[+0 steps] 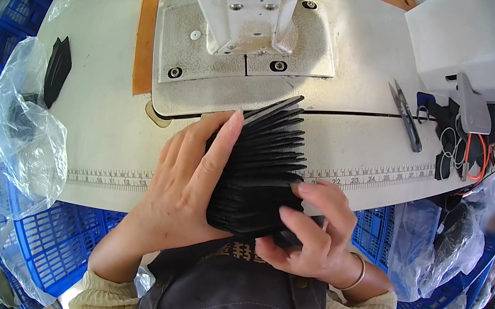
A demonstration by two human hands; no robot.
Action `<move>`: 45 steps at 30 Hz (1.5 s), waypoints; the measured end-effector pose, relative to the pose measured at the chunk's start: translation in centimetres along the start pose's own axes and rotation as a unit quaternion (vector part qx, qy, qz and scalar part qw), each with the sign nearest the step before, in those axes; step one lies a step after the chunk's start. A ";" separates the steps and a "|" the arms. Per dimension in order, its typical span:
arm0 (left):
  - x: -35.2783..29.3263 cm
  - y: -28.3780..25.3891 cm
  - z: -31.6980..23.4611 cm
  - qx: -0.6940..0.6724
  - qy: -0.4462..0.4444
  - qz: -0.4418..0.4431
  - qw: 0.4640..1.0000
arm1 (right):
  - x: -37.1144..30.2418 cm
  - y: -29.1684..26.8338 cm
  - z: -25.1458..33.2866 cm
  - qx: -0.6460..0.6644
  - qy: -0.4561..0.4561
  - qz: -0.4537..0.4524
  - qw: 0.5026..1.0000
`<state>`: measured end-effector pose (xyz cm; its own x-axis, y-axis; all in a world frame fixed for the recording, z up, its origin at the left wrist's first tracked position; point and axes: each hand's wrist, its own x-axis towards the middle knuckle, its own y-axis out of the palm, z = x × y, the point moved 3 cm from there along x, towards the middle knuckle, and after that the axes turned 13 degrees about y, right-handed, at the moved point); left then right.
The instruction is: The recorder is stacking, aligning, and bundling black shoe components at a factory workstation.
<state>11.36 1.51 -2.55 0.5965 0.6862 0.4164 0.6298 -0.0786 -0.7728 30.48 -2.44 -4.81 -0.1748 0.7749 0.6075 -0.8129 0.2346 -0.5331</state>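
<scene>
A thick stack of black fabric pieces (263,157) is held up in front of me, over the table's near edge. Its layers fan apart along the upper right side. My left hand (192,165) grips the stack from the left, with the fingers along its side and the palm hidden behind it. On the right, my right hand (314,229) pinches the stack's lower corner between bent fingers and thumb. A single black pointed piece (58,71) lies on the table far to the left.
A white sewing machine (240,7) stands at the back. Thread snips (408,116) lie on the right, near cords and a grey metal part (473,108). A measuring tape (104,177) runs along the front edge. Blue crates (56,246) and clear plastic bags (17,127) flank the table.
</scene>
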 end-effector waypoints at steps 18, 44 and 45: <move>0.1 -0.1 -0.1 0.005 -0.008 0.016 1.000 | 2.1 -0.1 1.0 -0.060 0.072 0.125 0.988; -0.1 -0.1 -0.1 -0.010 -0.015 0.028 0.999 | 3.9 0.1 -0.1 -0.008 0.073 0.152 0.986; -0.1 -0.1 -0.1 -0.009 -0.014 0.027 0.999 | 4.0 0.0 -0.1 -0.017 0.070 0.158 0.985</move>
<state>11.25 1.37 -2.52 0.6155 0.7011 0.3600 0.6060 -0.1288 -0.7850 29.78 0.72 -2.44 -0.3367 0.8848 0.3221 -0.7107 -0.0145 -0.7033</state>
